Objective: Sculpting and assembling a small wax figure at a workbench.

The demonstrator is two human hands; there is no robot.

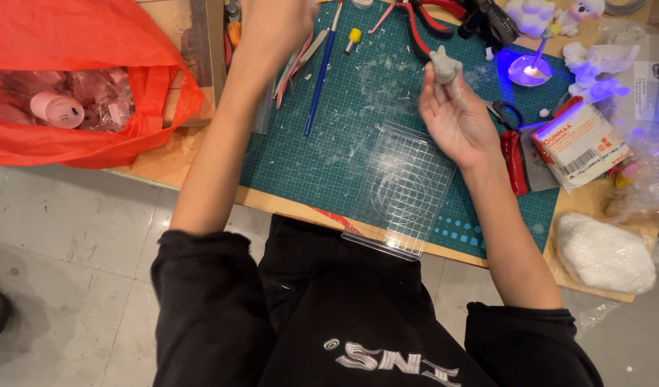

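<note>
Presently held: one small grey clay figurine with two stubby ears (444,66), pinched upright between thumb and fingertips of the right hand (455,115), palm turned toward the wearer, raised above the far part of the green gridded cutting mat (322,143).

Left hand (275,25): stretched to the mat's far edge among the tools, mostly out of frame; whether it grasps anything cannot be told.

Near that hand: long blue-handled brush (322,72) lying on the mat; short yellow-tipped tool (352,37) just beyond it.

Mat, near edge: clear square acrylic plate with printed grid and rings (401,190), overhanging toward the lap.

Right of figurine: small round lamp glowing violet (530,70); white finished figurines (537,14); red-handled pliers (433,18); white lump of clay in clear wrap (605,252).

Far left: orange plastic bag (71,79) of supplies.

Handling note: soft clay likely dents, so a light fingertip grip at the base seems wisest, keeping pressure off the ears.
</note>
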